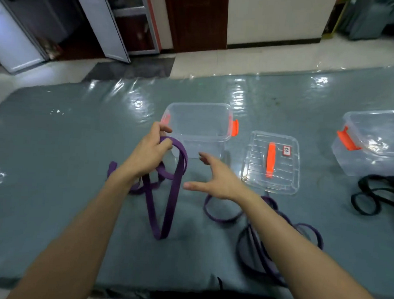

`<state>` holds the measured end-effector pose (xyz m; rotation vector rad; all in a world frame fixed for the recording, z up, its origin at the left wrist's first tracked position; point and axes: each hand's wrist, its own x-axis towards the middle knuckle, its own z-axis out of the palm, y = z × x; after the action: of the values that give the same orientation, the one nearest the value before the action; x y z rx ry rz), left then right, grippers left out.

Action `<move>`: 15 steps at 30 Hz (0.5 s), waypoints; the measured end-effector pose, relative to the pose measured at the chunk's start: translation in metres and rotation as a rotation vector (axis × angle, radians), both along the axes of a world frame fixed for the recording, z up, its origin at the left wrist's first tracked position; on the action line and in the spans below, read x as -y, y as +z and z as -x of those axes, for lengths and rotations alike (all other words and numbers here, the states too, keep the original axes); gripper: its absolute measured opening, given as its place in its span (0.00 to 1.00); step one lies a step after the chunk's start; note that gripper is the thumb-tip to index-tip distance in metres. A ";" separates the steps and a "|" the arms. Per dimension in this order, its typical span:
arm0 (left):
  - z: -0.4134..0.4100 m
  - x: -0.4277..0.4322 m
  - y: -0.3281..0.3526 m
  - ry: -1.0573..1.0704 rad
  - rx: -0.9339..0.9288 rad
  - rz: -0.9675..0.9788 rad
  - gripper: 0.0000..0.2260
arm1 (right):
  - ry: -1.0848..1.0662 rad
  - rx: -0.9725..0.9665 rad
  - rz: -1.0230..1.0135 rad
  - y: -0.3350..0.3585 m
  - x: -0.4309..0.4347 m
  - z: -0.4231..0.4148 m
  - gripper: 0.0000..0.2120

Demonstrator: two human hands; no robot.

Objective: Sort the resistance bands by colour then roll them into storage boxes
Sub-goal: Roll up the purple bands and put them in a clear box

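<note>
The left hand [150, 153] is gripping a purple band [172, 193], whose loop is hanging down to the mat [55, 165]. The right hand [215, 178] is hovering beside it, fingers spread, holding nothing. A clear box [199, 120] is sitting just beyond both hands.

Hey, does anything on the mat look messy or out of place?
Nothing spilled or broken. Loose purple bands sprawl tangled at the near right, unrolled, and the lid lies off beside the open box.
</note>
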<state>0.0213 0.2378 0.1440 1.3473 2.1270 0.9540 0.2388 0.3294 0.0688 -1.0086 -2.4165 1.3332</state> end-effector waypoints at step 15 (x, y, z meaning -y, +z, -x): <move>0.116 0.074 0.132 0.137 -0.196 -0.510 0.09 | 0.068 -0.176 0.000 0.133 -0.026 0.126 0.04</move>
<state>-0.0946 0.1640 0.2758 1.5959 2.2321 1.5571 0.1130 0.3556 0.2013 -0.7796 -2.3374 1.3809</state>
